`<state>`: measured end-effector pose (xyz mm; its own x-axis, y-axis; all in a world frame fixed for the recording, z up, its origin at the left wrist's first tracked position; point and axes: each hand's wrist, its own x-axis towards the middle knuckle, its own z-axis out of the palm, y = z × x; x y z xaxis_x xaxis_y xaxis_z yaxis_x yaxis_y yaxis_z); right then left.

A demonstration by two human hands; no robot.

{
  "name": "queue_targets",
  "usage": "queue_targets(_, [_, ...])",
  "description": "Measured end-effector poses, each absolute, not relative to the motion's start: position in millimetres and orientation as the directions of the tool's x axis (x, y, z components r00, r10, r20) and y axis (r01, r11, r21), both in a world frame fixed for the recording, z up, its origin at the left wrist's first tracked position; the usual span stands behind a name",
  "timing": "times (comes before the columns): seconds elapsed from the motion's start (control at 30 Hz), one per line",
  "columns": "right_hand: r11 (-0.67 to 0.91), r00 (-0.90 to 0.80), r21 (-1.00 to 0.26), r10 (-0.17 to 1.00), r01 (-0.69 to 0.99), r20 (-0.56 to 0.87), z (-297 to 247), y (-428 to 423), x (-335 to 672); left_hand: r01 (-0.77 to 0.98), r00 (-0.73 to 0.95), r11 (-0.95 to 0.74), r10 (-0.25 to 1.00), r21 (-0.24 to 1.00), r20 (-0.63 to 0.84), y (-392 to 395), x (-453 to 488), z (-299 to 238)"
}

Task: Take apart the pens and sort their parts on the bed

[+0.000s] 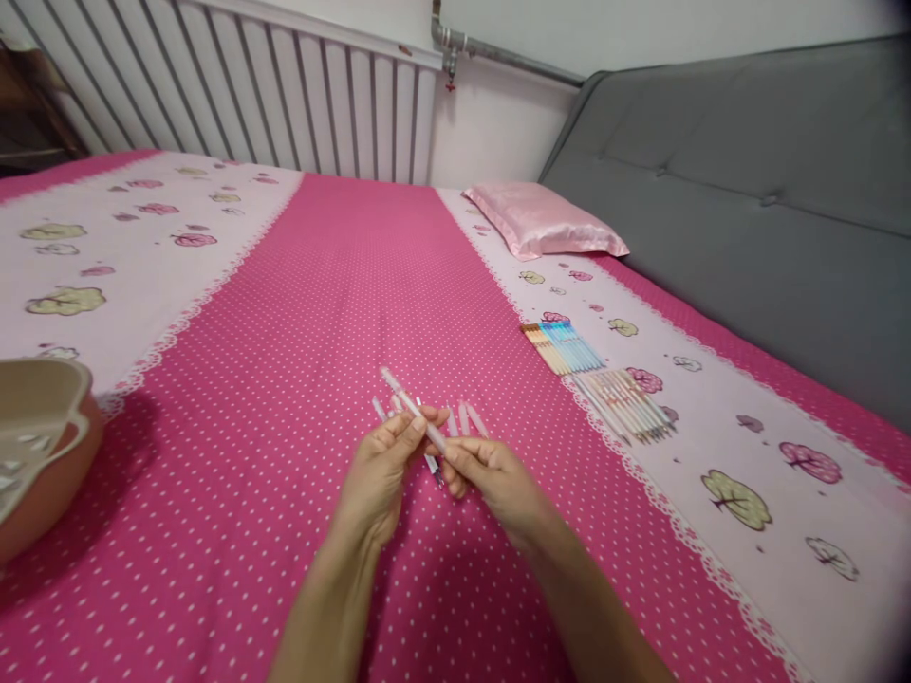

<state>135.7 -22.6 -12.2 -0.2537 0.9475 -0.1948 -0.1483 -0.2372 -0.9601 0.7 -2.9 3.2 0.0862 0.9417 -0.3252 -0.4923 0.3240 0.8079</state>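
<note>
My left hand and my right hand meet over the pink dotted bedsheet. Both pinch one pale pink pen that slants up and to the left. The left fingers hold its middle, the right fingers its lower end. Several more pale pens lie on the sheet just beyond my fingers, partly hidden by them.
Two rows of coloured pens lie to the right: a blue and orange set and a pale set. A beige and orange bag sits at the left edge. A pink pillow, grey headboard and white radiator stand beyond.
</note>
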Motion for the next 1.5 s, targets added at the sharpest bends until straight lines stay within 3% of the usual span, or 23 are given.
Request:
queue_targets(0.17, [-0.06, -0.005, -0.986, 0.998, 0.156, -0.061, -11.4, -24.9, 129.8, -0.487, 0.029, 0.304, 0.943, 0.819, -0.332, -2.1, 1.9, -0.1])
queue_targets(0.33, [0.003, 0.232, -0.952, 0.97, 0.306, 0.078, -12.6, -25.5, 125.8, -0.514, 0.03, 0.306, 0.94, 0.801, -0.34, 0.1, 2.9, -2.6])
queue_targets(0.4, [0.003, 0.22, -0.963, 0.973, 0.269, 0.065, -14.3, -24.2, 125.7, -0.531, 0.018, 0.311, 0.934, 0.788, -0.356, 1.0, 2.0, -3.1])
queue_targets(0.53, [-0.034, 0.035, -0.993, 0.999, 0.112, -0.03, -17.3, -21.3, 128.4, -0.554, -0.019, 0.298, 0.929, 0.778, -0.369, 2.3, -2.3, -3.5])
queue_targets(0.63, [-0.047, -0.029, -0.987, 0.998, 0.151, -0.052, -18.1, -20.5, 131.3, -0.555, -0.041, 0.289, 0.927, 0.78, -0.373, 2.4, -4.6, -2.6])
queue_targets(1.0, [-0.016, 0.193, -0.989, 0.981, 0.15, 0.013, -15.2, -21.6, 128.8, -0.574, -0.057, 0.283, 0.922, 0.769, -0.382, 2.9, -2.4, -3.3])
queue_targets(1.17, [-0.111, 0.048, -0.993, 0.992, -0.028, -0.113, -18.5, -19.0, 130.2, -0.569, -0.054, 0.275, 0.928, 0.775, -0.369, 2.1, -6.5, 0.2])
queue_targets(1.33, [-0.109, -0.044, -0.993, 0.993, 0.039, -0.111, -23.6, -18.2, 130.1, -0.559, -0.051, 0.266, 0.934, 0.785, -0.353, 2.0, -6.9, 0.1])
queue_targets(1.5, [-0.051, 0.059, -0.994, 0.997, 0.093, -0.046, -21.1, -20.1, 129.8, -0.56, -0.065, 0.242, 0.94, 0.792, -0.334, 3.0, -4.4, -3.8])
